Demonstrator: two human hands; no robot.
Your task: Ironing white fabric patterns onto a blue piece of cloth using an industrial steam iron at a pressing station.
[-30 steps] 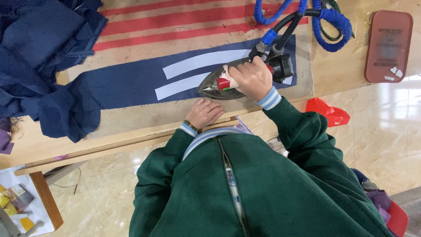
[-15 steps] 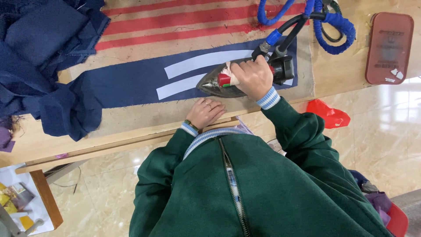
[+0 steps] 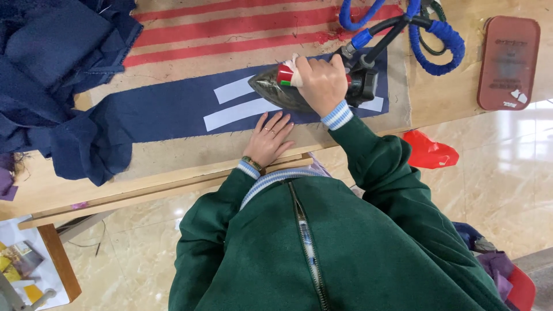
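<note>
Since the earlier frame the iron point(image 3: 305, 86) has slid a little left along the navy fabric strip point(image 3: 173, 109), covering more of the white strips point(image 3: 236, 103). The left hand point(image 3: 269, 138) lies open and flat (fingers spread) near the table's near edge point(image 3: 144, 184). Just beyond, the right hand point(image 3: 322, 80) grips the iron's handle. Open strip runs left; piled navy cloth point(image 3: 52, 80) lies far left.

Clearance around the ironing surface
Bare striped red-and-tan board cover point(image 3: 242, 29) lies open ahead of the grey steam iron point(image 3: 288, 89); heaped navy fabric point(image 3: 52, 69) blocks the left, coiled blue hose point(image 3: 432, 43) the right.
</note>
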